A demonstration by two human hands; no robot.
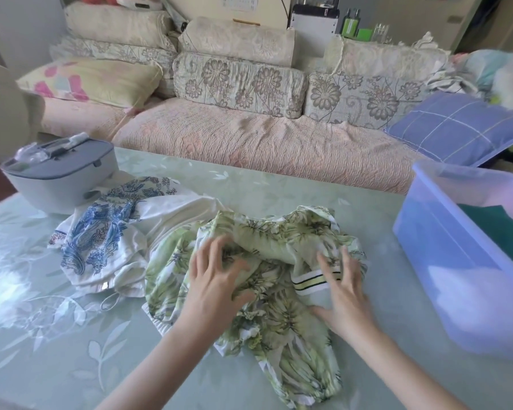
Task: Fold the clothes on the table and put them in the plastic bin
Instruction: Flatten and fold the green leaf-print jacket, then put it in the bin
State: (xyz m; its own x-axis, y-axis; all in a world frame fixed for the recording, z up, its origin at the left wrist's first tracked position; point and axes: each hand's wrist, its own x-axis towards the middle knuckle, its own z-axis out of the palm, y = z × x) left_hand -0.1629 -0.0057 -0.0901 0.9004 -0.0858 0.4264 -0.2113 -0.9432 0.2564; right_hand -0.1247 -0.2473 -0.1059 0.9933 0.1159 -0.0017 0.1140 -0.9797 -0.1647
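Spanning the whole view beyond the green leaf-print garment (279,321): a sofa (249,143) with floral cushions.

Table (57,335), pale green with a leaf pattern, lies under the green garment and runs out past it on every side.

Plastic bin (444,261), clear with a bluish tint, stands on the table to the right of the green garment, near it but apart. A dark green cloth (498,229) lies inside, on the side away from the garment.

The green garment itself is crumpled and unfolded on the table's near middle, one long part trailing toward the camera.

White garment with blue print (101,241): bunched just left of the green garment, edges touching or overlapping it.

Grey lidded case (57,179): further left and behind, past the white garment.

Left hand (211,282): on top of the green garment's middle-left, fingers spread and a little bent, thumb out against a bunched fold. Fingertips are blurred; it presses on the cloth, and no clear pinch shows.

Right hand (344,288): on the garment's right part, fingers spread nearly straight and laid over the cloth, thumb pointing left. It holds nothing closed.

Striped band (310,281), white, dark and pale green, part of the garment, sits between the two hands, its right end under the right fingers.
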